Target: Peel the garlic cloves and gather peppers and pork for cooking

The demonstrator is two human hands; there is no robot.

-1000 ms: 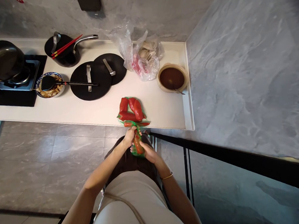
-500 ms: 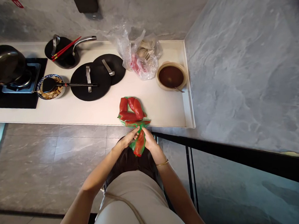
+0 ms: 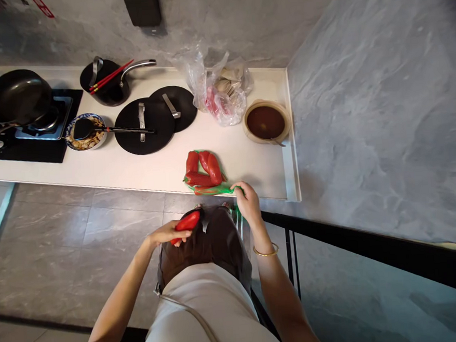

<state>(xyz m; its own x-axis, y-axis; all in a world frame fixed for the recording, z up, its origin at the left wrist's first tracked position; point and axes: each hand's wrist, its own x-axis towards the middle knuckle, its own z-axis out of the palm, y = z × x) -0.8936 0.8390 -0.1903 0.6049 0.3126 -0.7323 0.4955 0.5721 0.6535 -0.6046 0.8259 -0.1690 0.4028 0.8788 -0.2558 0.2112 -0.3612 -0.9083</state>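
My left hand (image 3: pixel 173 233) is closed around a single red pepper (image 3: pixel 188 221), held in front of my body below the counter edge. At the counter's front edge, my right hand (image 3: pixel 246 198) pinches the end of a green mesh bag (image 3: pixel 223 188). Several red peppers (image 3: pixel 199 179) lie together on the white counter, with green mesh around and under them. The bag is stretched from these peppers rightward to my fingers.
A brown-filled bowl (image 3: pixel 265 121) stands at the counter's right, beside clear plastic bags (image 3: pixel 225 101). Two black lids (image 3: pixel 145 137), a bowl of food (image 3: pixel 93 140), a black pot (image 3: pixel 109 91) and a wok (image 3: pixel 20 97) on the stove stand leftward.
My hands have moved apart. The single pepper, earlier in green mesh between both hands, is now bare in my left hand; my right hand has drawn the bag's end rightward.
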